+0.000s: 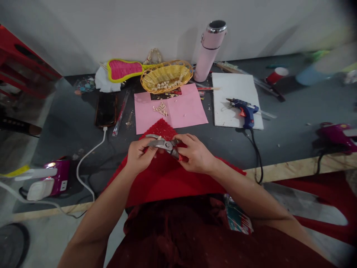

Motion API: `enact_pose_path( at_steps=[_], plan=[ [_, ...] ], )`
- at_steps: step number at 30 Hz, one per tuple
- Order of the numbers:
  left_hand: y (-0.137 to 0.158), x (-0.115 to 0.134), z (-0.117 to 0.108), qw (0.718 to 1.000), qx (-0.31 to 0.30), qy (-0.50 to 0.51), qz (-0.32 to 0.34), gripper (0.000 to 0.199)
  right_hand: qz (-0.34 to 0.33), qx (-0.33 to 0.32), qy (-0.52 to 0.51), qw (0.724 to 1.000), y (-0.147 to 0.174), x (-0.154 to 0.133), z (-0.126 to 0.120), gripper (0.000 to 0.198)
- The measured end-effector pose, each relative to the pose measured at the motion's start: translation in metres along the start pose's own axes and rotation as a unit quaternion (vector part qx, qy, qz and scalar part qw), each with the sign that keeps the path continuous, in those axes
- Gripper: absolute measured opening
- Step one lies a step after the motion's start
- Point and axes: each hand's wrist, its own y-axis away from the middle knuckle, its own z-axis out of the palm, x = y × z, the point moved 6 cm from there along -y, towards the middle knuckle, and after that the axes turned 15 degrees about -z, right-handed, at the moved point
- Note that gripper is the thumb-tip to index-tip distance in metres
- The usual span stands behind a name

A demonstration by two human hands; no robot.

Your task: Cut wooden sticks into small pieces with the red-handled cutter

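Observation:
My right hand [197, 155] is closed around the handles of a pair of pruning shears [167, 145], whose jaws point left. Between the fingers of my left hand [141, 156], right by the jaws, is a small pale piece [159, 138]; its kind is too small to make out. Both hands are above a red cloth [173, 182] with pale crumbs scattered on its far corner. Just beyond, a pile of short pale pieces [161, 109] lies on pink paper [189, 108]. More such pieces sit in a yellow wicker basket [145, 82].
A pink flask [206, 59] stands by the wall. On the right, a blue glue gun [247, 111] rests on a white board [234, 83]. To the left are a phone [106, 109] with a white cable and a purple power strip [60, 178]. A yellow-edged paddle [125, 70] lies behind.

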Motion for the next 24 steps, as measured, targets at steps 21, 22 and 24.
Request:
enact_pose_path(
  at_steps=[21,22,24],
  plan=[
    [-0.0014,0.0052,-0.004,0.998,-0.001,-0.064,-0.002,0.02,-0.01,-0.044,-0.03,0.999,-0.0011,0.0086,-0.002,0.014],
    [-0.0012,0.0045,-0.0038,0.998,-0.003,-0.065,-0.002,0.02,-0.011,-0.043,-0.031,0.999,-0.0008,0.0089,-0.0018,0.013],
    [-0.0006,0.0024,-0.0035,0.998,-0.005,-0.065,-0.003,0.019,-0.014,-0.037,-0.032,0.999,-0.0002,0.0091,-0.0015,0.011]
  ],
)
